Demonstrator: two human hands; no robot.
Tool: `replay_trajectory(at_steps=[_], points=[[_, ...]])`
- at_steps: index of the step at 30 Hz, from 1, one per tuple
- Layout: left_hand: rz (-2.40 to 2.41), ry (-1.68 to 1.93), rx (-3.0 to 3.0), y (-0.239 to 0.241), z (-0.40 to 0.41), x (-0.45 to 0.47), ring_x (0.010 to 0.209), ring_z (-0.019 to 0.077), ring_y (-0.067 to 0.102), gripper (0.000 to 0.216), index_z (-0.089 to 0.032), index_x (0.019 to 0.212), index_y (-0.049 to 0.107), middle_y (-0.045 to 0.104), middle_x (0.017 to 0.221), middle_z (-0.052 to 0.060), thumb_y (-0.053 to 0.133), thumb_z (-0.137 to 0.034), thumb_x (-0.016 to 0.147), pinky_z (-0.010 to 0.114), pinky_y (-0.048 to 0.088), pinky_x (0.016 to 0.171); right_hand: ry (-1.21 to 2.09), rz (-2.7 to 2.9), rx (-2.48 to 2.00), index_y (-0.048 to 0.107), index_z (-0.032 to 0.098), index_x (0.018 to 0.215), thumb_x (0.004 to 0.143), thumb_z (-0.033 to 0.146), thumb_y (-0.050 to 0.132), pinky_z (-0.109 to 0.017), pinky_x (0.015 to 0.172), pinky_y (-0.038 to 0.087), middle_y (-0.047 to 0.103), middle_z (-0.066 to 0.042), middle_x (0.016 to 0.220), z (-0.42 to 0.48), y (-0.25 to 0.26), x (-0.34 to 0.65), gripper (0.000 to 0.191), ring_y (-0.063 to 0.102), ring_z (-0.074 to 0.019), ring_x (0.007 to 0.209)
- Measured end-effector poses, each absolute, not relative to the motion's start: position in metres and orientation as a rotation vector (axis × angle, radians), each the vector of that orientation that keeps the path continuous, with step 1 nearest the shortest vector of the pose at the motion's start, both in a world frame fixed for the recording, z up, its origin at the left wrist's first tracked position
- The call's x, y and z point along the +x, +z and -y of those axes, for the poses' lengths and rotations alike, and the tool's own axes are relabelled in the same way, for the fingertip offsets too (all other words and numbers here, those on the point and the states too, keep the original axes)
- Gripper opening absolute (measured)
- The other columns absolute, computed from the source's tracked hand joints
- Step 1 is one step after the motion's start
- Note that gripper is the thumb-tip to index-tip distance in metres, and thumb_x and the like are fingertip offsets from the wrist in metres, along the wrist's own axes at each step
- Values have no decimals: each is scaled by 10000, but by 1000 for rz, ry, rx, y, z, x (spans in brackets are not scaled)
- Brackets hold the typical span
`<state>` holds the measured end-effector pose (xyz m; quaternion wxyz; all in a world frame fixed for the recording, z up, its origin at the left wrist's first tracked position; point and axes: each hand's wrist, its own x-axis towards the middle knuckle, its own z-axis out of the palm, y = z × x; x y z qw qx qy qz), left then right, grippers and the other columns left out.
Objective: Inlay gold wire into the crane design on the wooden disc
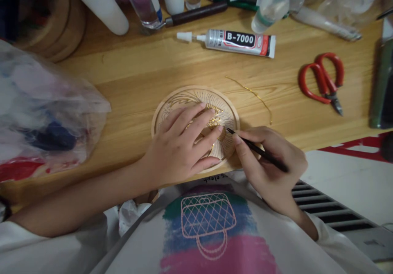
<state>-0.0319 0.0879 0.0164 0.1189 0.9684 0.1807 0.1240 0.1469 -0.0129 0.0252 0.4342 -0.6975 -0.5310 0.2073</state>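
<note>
A round wooden plaque with engraved lines and gold wire work lies at the table's front edge. Across it rests my left hand, fingers spread flat and covering much of the design. My right hand pinches dark tweezers, whose tips touch or nearly touch the plaque's right side beside my left index finger. Whether the tips grip any wire is too small to tell. Up and to the right of the plaque, a loose piece of gold wire lies on the wood.
Behind the plaque lies a B-7000 glue tube. Red-handled cutters lie at right. A plastic bag sits at left, below a round wooden container. Bottles, a dark-handled tool and a small jar line the back.
</note>
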Motion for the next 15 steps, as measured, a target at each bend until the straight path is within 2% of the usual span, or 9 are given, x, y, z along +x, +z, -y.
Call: replay_trajectory(at_steps=[15], points=[[-544,343,2917,19,-86,-30,1294,380,552,466,-139,1227,645,599,1383,184,552,-509,959,528,472,1038,578,1516,-1632,708,273,926,828,120,705,-306,620,571,730,13,773,4,27,167,182,691,-164,699]])
